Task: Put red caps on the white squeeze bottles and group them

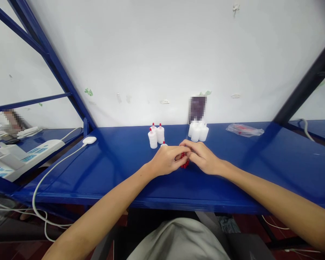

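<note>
My left hand (167, 159) and my right hand (203, 157) meet fingertip to fingertip over the middle of the blue table. Both have their fingers drawn together; anything pinched between them is hidden. Small red caps (184, 166) lie in a cluster right beneath the fingers, partly covered by them. Just behind my left hand stands a white bottle (164, 144) with a red cap, its lower part out of sight. Farther back on the left, white bottles with red tips (152, 139) stand upright together. Beyond my right hand is a group of white bottles (196, 134) with no red on top.
A clear plastic bag (245, 130) with something red in it lies at the back right of the table (119, 166). At the left end sit a white charger puck (89, 140) with a cable and a white power strip (29, 157). Blue metal posts rise at both sides.
</note>
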Demonstrator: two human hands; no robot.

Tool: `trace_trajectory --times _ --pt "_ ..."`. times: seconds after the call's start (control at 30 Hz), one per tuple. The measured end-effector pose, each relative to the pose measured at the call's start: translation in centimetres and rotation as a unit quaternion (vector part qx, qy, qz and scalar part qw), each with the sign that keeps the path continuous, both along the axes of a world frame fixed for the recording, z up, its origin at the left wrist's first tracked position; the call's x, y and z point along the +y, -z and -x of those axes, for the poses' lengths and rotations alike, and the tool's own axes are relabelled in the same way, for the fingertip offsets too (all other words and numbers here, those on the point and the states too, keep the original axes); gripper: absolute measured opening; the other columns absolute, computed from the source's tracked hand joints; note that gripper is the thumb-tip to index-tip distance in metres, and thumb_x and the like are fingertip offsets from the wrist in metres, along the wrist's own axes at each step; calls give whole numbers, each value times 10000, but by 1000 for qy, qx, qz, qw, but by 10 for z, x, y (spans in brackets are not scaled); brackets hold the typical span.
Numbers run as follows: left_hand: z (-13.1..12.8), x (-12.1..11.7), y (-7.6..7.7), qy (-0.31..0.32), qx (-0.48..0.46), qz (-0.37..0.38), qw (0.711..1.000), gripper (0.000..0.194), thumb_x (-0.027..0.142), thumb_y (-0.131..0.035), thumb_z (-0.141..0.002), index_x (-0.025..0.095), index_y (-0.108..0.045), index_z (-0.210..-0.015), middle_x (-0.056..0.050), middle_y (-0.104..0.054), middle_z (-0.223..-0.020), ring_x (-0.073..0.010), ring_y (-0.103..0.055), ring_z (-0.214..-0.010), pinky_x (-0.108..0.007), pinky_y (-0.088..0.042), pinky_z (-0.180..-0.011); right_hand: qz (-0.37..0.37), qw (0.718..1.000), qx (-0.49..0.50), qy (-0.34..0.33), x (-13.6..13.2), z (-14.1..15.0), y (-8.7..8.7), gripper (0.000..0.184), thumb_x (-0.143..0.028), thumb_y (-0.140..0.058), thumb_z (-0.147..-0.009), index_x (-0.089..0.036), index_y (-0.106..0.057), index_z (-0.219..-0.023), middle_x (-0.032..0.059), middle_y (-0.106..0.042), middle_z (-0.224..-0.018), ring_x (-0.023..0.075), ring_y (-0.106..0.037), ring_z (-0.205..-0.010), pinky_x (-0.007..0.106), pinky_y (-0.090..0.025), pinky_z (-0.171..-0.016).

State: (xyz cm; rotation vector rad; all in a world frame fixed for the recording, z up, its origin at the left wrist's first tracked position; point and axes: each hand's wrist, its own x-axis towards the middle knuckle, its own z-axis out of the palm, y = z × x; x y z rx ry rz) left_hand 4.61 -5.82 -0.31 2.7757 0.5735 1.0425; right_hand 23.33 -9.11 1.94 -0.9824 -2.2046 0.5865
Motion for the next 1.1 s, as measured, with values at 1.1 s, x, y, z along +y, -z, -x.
trace_trajectory --times 1.1 --pt "24 15 -21 -258 156 -23 953 304 292 -416 -977 210 -580 -1220 -59 -701 -833 -196 -663 -722 -260 -449 -611 -79 968 -235 49 43 -22 15 354 -272 -390 -985 -277 -660 -1213 66 -702 -1056 226 -639 -924 320 -444 -765"
